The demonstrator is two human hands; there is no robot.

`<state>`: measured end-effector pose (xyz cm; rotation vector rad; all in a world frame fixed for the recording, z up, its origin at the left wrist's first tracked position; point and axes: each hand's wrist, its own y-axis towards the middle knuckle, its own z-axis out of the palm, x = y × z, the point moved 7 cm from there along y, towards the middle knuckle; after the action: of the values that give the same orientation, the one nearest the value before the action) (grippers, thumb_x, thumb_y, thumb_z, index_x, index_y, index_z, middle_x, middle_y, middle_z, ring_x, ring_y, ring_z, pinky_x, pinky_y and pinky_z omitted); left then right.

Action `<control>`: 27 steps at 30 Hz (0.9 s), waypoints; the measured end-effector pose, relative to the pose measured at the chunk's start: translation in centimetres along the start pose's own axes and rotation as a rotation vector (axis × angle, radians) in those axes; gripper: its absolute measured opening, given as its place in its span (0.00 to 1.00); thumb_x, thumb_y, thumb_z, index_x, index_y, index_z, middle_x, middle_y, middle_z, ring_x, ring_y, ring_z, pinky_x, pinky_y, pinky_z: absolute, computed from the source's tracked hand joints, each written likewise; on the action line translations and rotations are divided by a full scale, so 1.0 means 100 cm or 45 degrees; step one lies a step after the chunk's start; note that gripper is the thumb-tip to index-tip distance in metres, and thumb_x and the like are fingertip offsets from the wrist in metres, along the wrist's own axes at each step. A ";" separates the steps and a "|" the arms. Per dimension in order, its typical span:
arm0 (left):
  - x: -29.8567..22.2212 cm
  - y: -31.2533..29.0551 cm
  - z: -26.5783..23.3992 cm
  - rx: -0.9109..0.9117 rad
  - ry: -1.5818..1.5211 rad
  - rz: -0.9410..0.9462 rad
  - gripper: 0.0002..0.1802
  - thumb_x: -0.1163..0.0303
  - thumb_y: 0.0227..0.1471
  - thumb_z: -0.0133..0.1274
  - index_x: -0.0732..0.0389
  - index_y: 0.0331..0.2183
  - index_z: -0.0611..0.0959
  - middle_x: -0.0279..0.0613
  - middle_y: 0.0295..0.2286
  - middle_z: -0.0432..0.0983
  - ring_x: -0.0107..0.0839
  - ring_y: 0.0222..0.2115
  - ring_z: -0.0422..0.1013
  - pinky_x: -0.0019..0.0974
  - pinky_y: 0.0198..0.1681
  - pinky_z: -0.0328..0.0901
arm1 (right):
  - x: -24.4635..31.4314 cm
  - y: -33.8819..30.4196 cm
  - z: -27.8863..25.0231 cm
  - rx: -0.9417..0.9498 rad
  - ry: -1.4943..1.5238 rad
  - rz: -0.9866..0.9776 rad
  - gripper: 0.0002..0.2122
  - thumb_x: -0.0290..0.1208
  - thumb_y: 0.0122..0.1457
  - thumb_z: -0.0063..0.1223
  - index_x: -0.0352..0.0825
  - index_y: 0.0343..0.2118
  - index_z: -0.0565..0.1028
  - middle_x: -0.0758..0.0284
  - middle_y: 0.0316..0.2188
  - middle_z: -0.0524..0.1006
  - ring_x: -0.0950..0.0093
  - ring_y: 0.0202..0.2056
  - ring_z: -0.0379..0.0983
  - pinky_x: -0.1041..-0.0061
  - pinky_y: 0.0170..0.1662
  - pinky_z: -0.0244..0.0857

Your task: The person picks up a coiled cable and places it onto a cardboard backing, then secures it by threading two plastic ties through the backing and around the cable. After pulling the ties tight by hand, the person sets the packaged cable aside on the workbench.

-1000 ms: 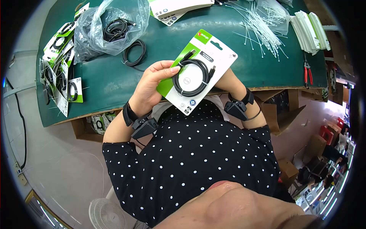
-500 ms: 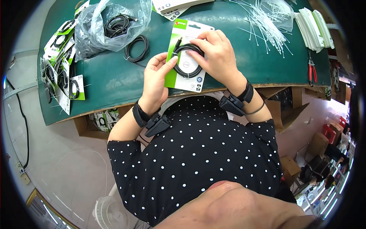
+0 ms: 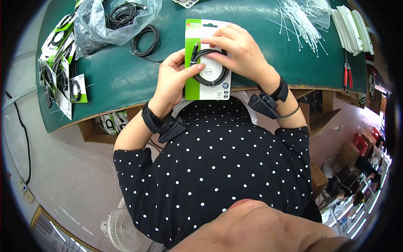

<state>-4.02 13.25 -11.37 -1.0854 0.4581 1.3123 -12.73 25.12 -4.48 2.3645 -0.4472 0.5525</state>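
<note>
A green-and-white backing card stands nearly upright in front of me at the table's near edge. A coiled black cable lies against its face, with its plug end pointing up at the upper left. My left hand is closed on the card's left edge, the thumb pressing on the coil from the front and the fingers behind the card. From the upper right, my right hand grips the top of the coil, its fingertips beside the plug end. Its thumb lies across the coil.
A clear plastic bag of black cables sits at the far left, near a loose coil. Carded cables are piled leftmost. White zip ties, stacked cards and red-handled pliers lie on the right.
The card has straightened from a tilt. My left thumb has slid further onto the coil, and my right fingers have shifted toward the plug end. The whole view has moved slightly.
</note>
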 end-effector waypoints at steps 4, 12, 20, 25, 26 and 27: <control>-0.006 0.001 0.002 0.022 0.059 0.033 0.22 0.83 0.46 0.57 0.69 0.46 0.75 0.43 0.39 0.76 0.26 0.38 0.73 0.30 0.43 0.70 | -0.004 0.001 0.000 0.034 0.010 -0.067 0.07 0.28 0.42 0.61 0.36 0.27 0.79 0.69 0.24 0.72 0.69 0.31 0.70 0.71 0.37 0.65; -0.009 0.003 -0.005 -0.006 0.102 0.051 0.22 0.83 0.46 0.57 0.70 0.46 0.74 0.44 0.39 0.76 0.26 0.37 0.74 0.30 0.42 0.70 | -0.004 0.006 -0.013 -0.015 0.138 -0.136 0.12 0.27 0.42 0.64 0.36 0.33 0.79 0.69 0.25 0.72 0.71 0.30 0.68 0.73 0.32 0.64; -0.008 0.007 -0.009 -0.006 0.061 -0.067 0.21 0.83 0.46 0.58 0.70 0.45 0.75 0.45 0.39 0.76 0.26 0.37 0.74 0.30 0.42 0.70 | 0.017 -0.022 -0.001 0.351 0.245 -0.209 0.12 0.31 0.42 0.65 0.37 0.31 0.78 0.72 0.30 0.74 0.72 0.29 0.67 0.74 0.31 0.63; -0.004 0.009 -0.010 -0.002 0.063 -0.105 0.20 0.83 0.45 0.58 0.70 0.43 0.76 0.44 0.38 0.77 0.26 0.36 0.74 0.29 0.41 0.70 | 0.012 -0.028 -0.004 0.366 0.216 -0.265 0.11 0.31 0.42 0.64 0.36 0.30 0.77 0.72 0.31 0.74 0.71 0.28 0.68 0.73 0.31 0.64; -0.003 0.009 -0.011 -0.009 0.057 -0.116 0.19 0.83 0.45 0.58 0.70 0.43 0.76 0.44 0.38 0.77 0.26 0.36 0.74 0.29 0.41 0.70 | 0.011 -0.027 -0.006 0.366 0.209 -0.267 0.11 0.30 0.42 0.64 0.36 0.30 0.77 0.71 0.30 0.73 0.71 0.28 0.68 0.73 0.31 0.64; -0.003 0.009 -0.010 -0.010 0.058 -0.113 0.19 0.83 0.45 0.58 0.70 0.43 0.76 0.44 0.38 0.77 0.26 0.36 0.74 0.29 0.41 0.70 | 0.010 -0.026 -0.007 0.366 0.202 -0.270 0.11 0.30 0.42 0.64 0.36 0.31 0.77 0.71 0.30 0.73 0.71 0.28 0.68 0.73 0.31 0.64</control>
<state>-4.62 12.12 -11.91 -1.1317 0.4335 1.2143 -10.91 27.25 -4.87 2.5730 -0.0447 0.7373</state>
